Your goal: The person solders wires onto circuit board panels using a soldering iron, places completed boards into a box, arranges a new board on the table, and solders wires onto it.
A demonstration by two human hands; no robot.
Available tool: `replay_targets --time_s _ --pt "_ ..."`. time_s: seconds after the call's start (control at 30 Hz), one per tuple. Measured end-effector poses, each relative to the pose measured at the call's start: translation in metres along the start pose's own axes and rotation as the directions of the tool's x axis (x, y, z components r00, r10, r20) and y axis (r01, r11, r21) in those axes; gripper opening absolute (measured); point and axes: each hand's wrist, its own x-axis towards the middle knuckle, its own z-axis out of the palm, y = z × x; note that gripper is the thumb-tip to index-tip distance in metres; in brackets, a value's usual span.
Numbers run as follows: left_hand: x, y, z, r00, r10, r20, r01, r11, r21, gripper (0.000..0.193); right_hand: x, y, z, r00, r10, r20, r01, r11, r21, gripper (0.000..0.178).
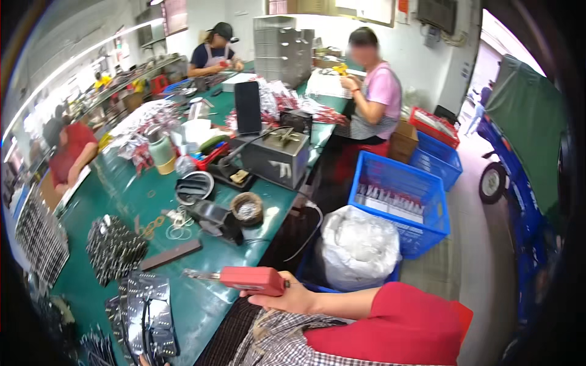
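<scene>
Leftmost, on the long green worktable: two fanned stacks of dark packets studded with small pale parts, one beside a flat dark bar, the other nearer the lower edge; the left hand shows only as a sliver at the bottom rim next to that lower stack, and its grip cannot be told. Next, one round dark vent piece, one loose heap of white and tan rubber bands, one spool of wire. Centre: one grey metal box unit with one black upright panel behind it. Right of centre, one red hand tool, oblong body, short metal tip pointing left, held level over the table's near edge; the right hand is curled closed round its rear end. Beyond the table: one white plastic sack, three blue crates, one red crate. Three other persons sit or stand further along the table
</scene>
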Motion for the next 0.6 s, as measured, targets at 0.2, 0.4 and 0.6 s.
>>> replay_targets --time_s 0.2,0.4,0.6 --pt "-0.016 0.085 -0.017 0.998 -0.063 0.019 0.056 0.968 0.245 0.060 -0.021 -0.006 -0.009 0.990 -0.101 -0.101 0.101 0.995 -0.007 0.037" --pt "-0.012 0.054 -0.011 0.997 0.072 0.004 -0.071 0.970 0.231 0.050 -0.012 -0.004 -0.010 0.993 -0.082 -0.080 0.084 0.996 0.021 0.036" --pt "0.017 0.066 -0.070 0.998 0.031 -0.057 0.010 0.787 0.617 0.048 -0.005 -0.002 -0.005 0.994 -0.073 -0.085 0.075 0.997 0.019 0.039"
